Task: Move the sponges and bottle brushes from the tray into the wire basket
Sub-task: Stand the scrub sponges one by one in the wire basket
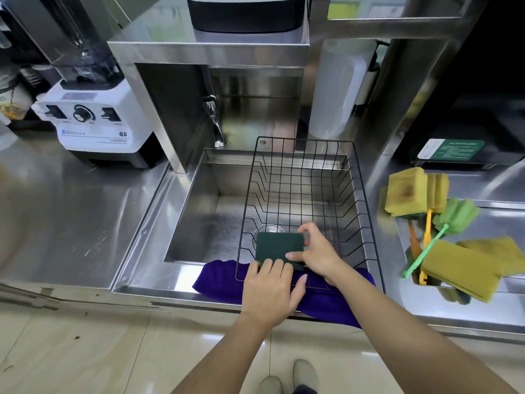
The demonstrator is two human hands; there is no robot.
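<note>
Now green sponge pinched between fingers of both hands, inside wire basket.

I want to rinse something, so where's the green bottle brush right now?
Head view, right side: the green bottle brush lies in the tray beside the sink, among yellow sponges.

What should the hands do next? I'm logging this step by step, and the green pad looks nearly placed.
Probably let go of the dark green sponge and leave it in the wire basket. Both the left hand and the right hand hold it low at the near end, inside the rim. More sponges and brushes wait in the tray.
</note>
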